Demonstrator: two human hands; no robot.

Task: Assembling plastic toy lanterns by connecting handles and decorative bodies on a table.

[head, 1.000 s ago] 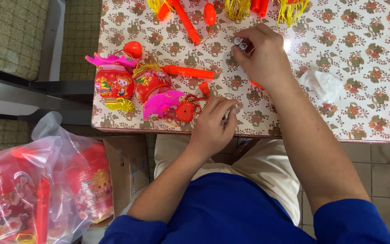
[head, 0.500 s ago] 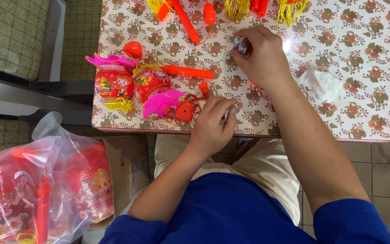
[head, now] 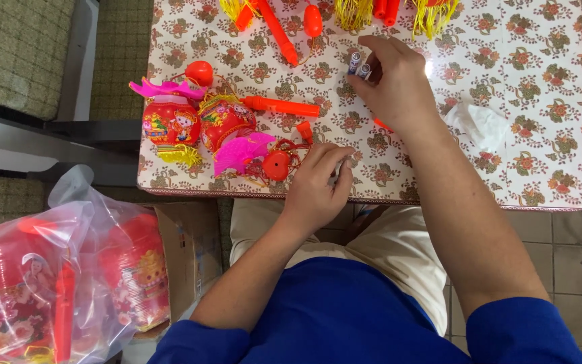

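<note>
My right hand (head: 399,84) rests on the flowered tablecloth (head: 540,87) with its fingertips pinching two small batteries (head: 359,66). An orange piece (head: 381,124) peeks out under its heel. My left hand (head: 318,189) sits at the table's near edge, fingers curled around a small grey object I cannot make out. It lies just right of a red heart-shaped part (head: 277,164) with wires. Two red toy lanterns (head: 197,125) with pink tops and yellow tassels lie to the left, beside an orange handle stick (head: 281,106).
More orange sticks (head: 277,23) and yellow tassels (head: 432,13) lie along the far edge. A crumpled white tissue (head: 479,125) is at the right. On the floor at the left, a clear plastic bag (head: 55,276) of red lanterns leans on a cardboard box (head: 186,249).
</note>
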